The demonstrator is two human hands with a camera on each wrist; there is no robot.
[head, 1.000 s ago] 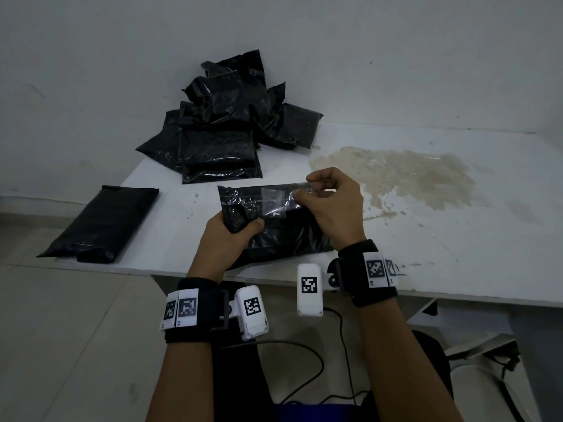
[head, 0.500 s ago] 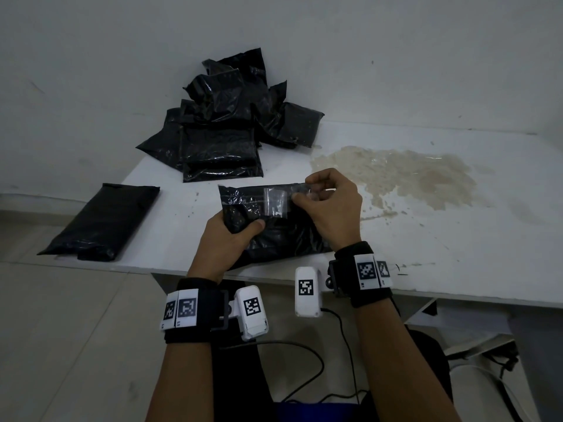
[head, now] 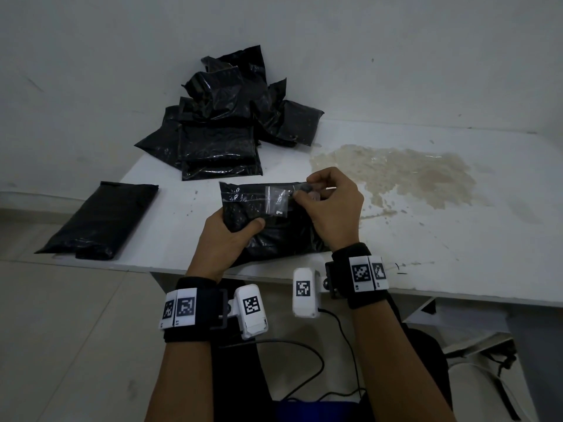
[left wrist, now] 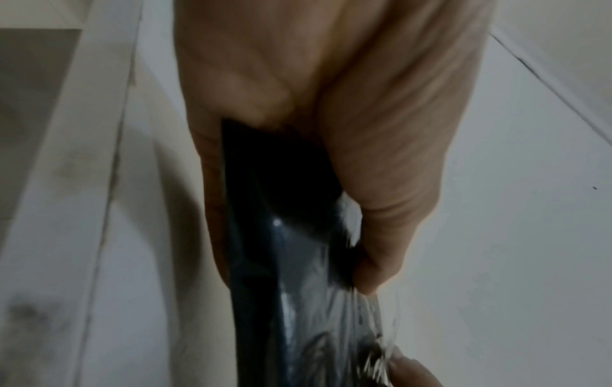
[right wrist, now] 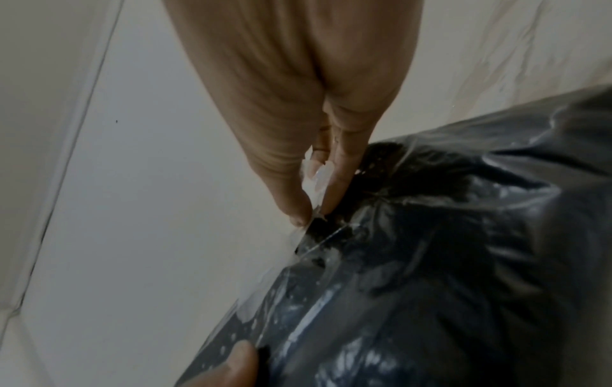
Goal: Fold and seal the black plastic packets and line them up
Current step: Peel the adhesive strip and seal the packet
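Observation:
A black plastic packet (head: 283,229) lies on the white table (head: 426,239) near its front edge. My left hand (head: 225,236) grips the packet's near left corner, thumb on top; the left wrist view shows the black film (left wrist: 284,248) clamped between thumb and fingers. My right hand (head: 332,205) pinches a clear strip (head: 275,199) at the packet's folded top edge. In the right wrist view, thumb and forefinger (right wrist: 308,199) nip the clear film against the packet (right wrist: 447,261). One finished packet (head: 100,220) lies at the table's left end.
A heap of several black packets (head: 225,123) is piled against the wall at the back left. A large brownish stain (head: 396,175) covers the table's middle right. Cables (head: 307,373) hang below the table by my legs.
My right hand has crept slightly right along the packet's top edge with the clear strip, which now lies shorter across the film. The left hand keeps its grip.

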